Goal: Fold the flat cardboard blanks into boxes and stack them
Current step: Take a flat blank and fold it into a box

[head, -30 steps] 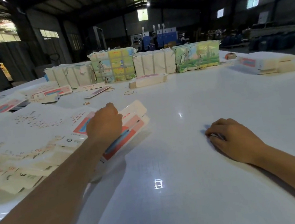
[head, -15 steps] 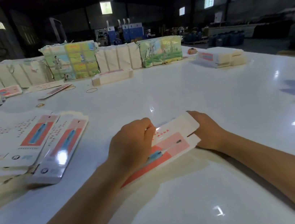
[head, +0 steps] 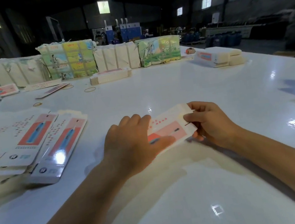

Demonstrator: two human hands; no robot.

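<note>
Both hands hold one flat cardboard blank [head: 166, 128] near the middle of the white table [head: 192, 191], its long axis running from about eight o'clock to two o'clock. At its eight o'clock end the left hand [head: 128, 145] lies over it, fingers curled on the far edge and thumb across the printed face. At the two o'clock end the right hand [head: 210, 122] pinches the end flap, thumb on top, fingers underneath. Judging by this, the right hand sits nearer the flap to fold. More flat blanks [head: 39, 144] lie at nine o'clock.

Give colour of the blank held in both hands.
White blank with a pink-and-red panel and small red marks; head view.
</note>
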